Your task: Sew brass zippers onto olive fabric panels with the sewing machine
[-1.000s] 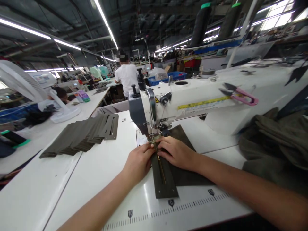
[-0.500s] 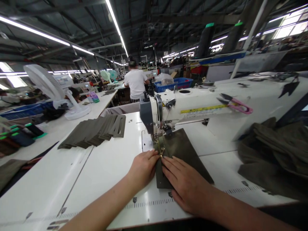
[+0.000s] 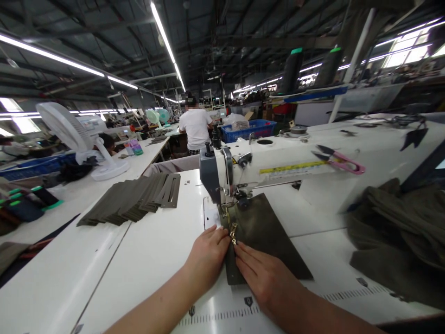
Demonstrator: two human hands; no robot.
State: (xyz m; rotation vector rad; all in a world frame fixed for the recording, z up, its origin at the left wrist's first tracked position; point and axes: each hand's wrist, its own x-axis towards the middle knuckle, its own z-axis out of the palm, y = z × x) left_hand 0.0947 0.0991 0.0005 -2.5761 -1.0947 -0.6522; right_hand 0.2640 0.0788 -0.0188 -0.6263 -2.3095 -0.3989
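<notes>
A white sewing machine [image 3: 278, 164] stands on the white table [image 3: 146, 260]. Under its needle lies an olive fabric piece [image 3: 264, 232] with a brass zipper [image 3: 232, 232] along its left edge. My left hand [image 3: 206, 260] rests flat on the table just left of the zipper, fingers stretched toward it. My right hand [image 3: 266, 278] lies flat on the near end of the fabric, fingertips by the zipper pull. Both hands press down and hold nothing.
A fanned stack of olive cut pieces [image 3: 135, 199] lies left of the machine. Pink thread snips [image 3: 339, 160] sit on the machine arm. A heap of olive cloth [image 3: 399, 232] fills the right. A white fan [image 3: 86, 139] stands on the adjacent table. A person in white [image 3: 195, 127] works beyond.
Both hands slid back toward me from the presser foot along the fabric, and more of the piece now lies behind the needle. My view has tilted upward.
</notes>
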